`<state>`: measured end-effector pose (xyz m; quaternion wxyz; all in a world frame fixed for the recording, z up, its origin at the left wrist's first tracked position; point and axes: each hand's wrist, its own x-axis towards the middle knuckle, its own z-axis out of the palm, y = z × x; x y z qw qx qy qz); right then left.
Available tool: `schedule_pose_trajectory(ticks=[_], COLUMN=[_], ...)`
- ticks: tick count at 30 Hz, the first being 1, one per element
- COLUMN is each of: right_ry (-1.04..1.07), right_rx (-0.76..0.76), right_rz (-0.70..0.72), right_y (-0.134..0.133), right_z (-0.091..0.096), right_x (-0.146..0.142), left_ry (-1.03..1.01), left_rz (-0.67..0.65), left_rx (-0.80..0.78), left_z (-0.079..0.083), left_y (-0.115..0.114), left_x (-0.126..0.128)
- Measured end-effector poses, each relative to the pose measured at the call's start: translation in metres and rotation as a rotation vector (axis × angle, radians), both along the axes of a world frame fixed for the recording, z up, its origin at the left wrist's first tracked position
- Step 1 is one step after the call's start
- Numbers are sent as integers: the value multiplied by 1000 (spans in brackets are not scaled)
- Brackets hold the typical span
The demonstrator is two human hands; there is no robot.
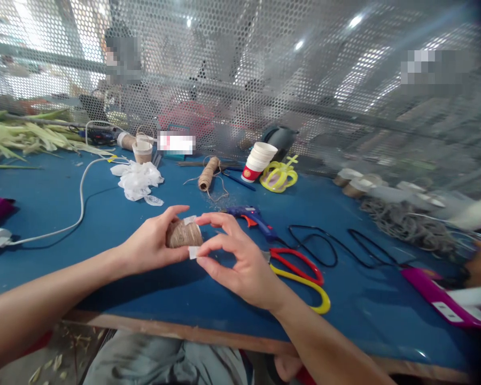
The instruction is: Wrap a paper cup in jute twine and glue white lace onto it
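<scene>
My left hand (pixel 150 243) is wrapped round a small paper cup wound with brown twine (pixel 182 234), lying on its side above the table. White flaps stick out at its right end. The thumb and forefinger of my right hand (pixel 240 262) pinch the lower white flap (pixel 193 252), while another finger touches near the upper one. Just beyond my right hand lies a blue glue gun (pixel 252 218) with an orange trigger. Scissors (pixel 304 272) with one red and one yellow handle rest beside my right wrist, their blades mostly hidden by the hand.
Farther back are a roll of twine (pixel 209 172), stacked paper cups (pixel 258 160), a yellow crown-shaped piece (pixel 279 177), a twine-wrapped cup (pixel 142 148) and white lace (pixel 137 179). Purple power strips (pixel 441 297) and cables lie at the sides. A perforated metal screen (pixel 232 69) stands behind.
</scene>
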<state>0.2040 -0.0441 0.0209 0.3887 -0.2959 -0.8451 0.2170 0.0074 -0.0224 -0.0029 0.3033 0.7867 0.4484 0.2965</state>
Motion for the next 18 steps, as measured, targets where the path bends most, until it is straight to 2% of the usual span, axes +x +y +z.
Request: schedule_pose_trajectory(ticks=[3,6,15,18], right_ry=[-16,-27,-93,-92], right_rx=[14,17,-25,-26], right_rz=[24,35,-9,-34], right_y=[0,1,1,1], right_z=[0,1,4,4], right_x=[1,2,3,2], left_ry=[-101,-183,-288,-362], left_rz=[27,36,-5,-40], left_rx=[-152,-240,-346,-459], left_z=[6,8,12,12], left_y=[3,5,7,8], left_x=[-1,-2,-3,-5])
